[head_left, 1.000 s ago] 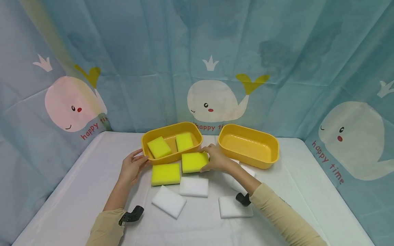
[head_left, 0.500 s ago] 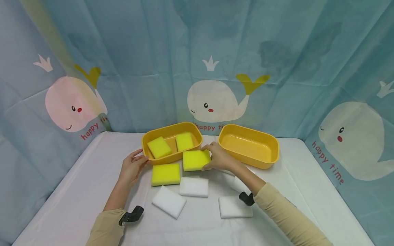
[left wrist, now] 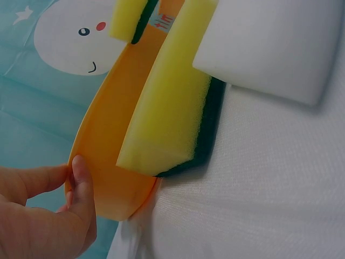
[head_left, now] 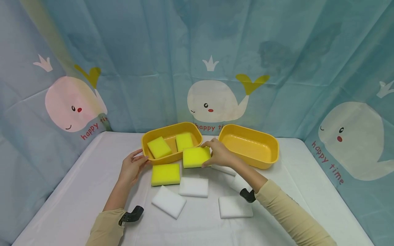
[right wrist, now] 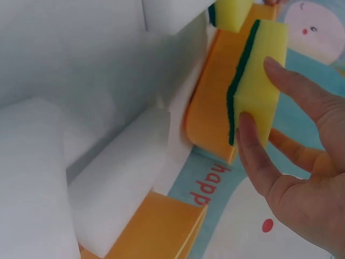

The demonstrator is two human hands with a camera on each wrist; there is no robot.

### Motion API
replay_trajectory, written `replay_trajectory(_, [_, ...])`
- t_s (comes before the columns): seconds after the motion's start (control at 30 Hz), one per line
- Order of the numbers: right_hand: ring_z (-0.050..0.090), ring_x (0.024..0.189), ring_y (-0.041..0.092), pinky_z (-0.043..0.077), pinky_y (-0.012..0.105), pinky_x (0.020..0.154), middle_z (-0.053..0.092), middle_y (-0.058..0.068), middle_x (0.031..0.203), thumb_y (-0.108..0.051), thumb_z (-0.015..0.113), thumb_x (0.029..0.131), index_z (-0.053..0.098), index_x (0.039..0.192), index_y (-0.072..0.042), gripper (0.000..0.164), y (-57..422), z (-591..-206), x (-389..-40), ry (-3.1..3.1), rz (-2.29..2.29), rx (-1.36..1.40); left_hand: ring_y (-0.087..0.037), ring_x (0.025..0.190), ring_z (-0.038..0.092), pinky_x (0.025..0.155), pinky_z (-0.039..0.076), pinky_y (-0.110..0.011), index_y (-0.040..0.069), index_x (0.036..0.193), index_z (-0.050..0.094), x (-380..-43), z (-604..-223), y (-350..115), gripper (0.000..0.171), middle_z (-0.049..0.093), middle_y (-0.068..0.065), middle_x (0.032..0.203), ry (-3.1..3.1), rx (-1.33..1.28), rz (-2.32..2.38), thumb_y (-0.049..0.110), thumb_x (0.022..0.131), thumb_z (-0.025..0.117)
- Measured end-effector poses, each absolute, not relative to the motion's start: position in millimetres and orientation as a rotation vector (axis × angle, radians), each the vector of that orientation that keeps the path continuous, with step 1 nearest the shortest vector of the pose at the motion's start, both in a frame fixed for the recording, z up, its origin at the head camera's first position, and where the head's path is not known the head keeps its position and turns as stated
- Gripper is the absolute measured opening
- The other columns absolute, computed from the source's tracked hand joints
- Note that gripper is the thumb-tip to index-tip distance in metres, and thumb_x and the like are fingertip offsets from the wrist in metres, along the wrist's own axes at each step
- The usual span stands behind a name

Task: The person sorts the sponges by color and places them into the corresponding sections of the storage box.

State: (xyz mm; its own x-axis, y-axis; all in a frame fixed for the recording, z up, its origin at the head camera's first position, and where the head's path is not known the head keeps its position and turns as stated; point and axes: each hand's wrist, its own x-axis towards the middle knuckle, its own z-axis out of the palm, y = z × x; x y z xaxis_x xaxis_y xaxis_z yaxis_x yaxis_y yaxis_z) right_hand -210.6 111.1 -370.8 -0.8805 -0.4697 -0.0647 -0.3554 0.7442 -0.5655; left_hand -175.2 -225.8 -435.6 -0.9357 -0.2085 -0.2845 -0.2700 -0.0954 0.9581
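My right hand (head_left: 218,153) holds a yellow sponge (head_left: 195,157) by its right end, level with the front rim of the left orange tub (head_left: 167,159). In the right wrist view this sponge (right wrist: 262,81) has a dark green scouring layer and hangs clear of the table. With thumb and fingers my left hand (head_left: 132,168) pinches the same tub's front left rim; the left wrist view shows the thumb on the tub wall (left wrist: 110,140). Two yellow sponges (head_left: 159,147) lie inside that tub. Another yellow sponge (head_left: 166,174) lies in front of it, near my left hand.
A second orange tub (head_left: 248,145) stands at the back right with nothing in it. Several white sponge blocks, such as one at the front (head_left: 169,201) and one at the right (head_left: 235,207), lie on the white tablecloth. A blue whale-print curtain (head_left: 160,68) hangs behind the table.
My right hand has lifted the yellow sponge and moved it slightly back and right, so it now overlaps the left tub's front rim. The left hand stays at the rim.
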Motion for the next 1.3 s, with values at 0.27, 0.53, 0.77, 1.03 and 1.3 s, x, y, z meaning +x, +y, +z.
replay_trajectory(0.27, [0.058, 0.088, 0.023, 0.057, 0.031, 0.079, 0.054, 0.02, 0.128, -0.019, 0.097, 0.077, 0.063, 0.141, -0.002, 0.074, 111, -361, -209, 2.728, -0.802, -0.658, 0.0, 0.083, 0.068, 0.099, 0.056, -0.023, 0.005, 0.166, 0.029, -175, -436, -225, 0.066, 0.051, -0.008, 0.118, 2.09, -0.561, 2.213, 0.007, 0.108, 0.059])
replay_trajectory(0.53, [0.061, 0.092, 0.025, 0.059, 0.032, 0.084, 0.054, 0.025, 0.138, -0.018, 0.096, 0.078, 0.062, 0.14, 0.0, 0.072, 111, -357, -213, 2.738, -0.783, -0.687, -0.001, 0.084, 0.068, 0.098, 0.056, -0.023, 0.005, 0.166, 0.029, -175, -436, -226, 0.066, 0.051, -0.008, 0.118, 2.091, -0.554, 2.217, 0.007, 0.108, 0.059])
replay_trajectory(0.77, [0.062, 0.095, 0.026, 0.06, 0.033, 0.086, 0.054, 0.025, 0.138, -0.016, 0.094, 0.08, 0.062, 0.14, 0.002, 0.071, 109, -355, -215, 2.739, -0.804, -0.716, -0.001, 0.083, 0.068, 0.099, 0.057, -0.024, 0.005, 0.166, 0.029, -175, -437, -227, 0.065, 0.052, -0.008, 0.118, 2.089, -0.553, 2.221, 0.007, 0.108, 0.059])
replay_trajectory(1.03, [0.062, 0.095, 0.027, 0.06, 0.032, 0.086, 0.053, 0.025, 0.138, -0.014, 0.091, 0.082, 0.059, 0.143, 0.003, 0.07, 106, -352, -219, 2.73, -0.827, -0.725, -0.001, 0.083, 0.069, 0.098, 0.057, -0.024, 0.005, 0.166, 0.029, -176, -437, -227, 0.067, 0.052, -0.007, 0.116, 2.071, -0.545, 2.23, 0.006, 0.107, 0.06])
replay_trajectory(1.3, [0.064, 0.093, 0.025, 0.06, 0.03, 0.081, 0.051, 0.025, 0.133, -0.009, 0.088, 0.082, 0.056, 0.146, 0.004, 0.073, 101, -352, -221, 2.734, -0.839, -0.711, -0.001, 0.082, 0.069, 0.097, 0.058, -0.023, 0.006, 0.166, 0.029, -176, -437, -227, 0.067, 0.053, -0.005, 0.113, 2.064, -0.543, 2.243, 0.006, 0.107, 0.061])
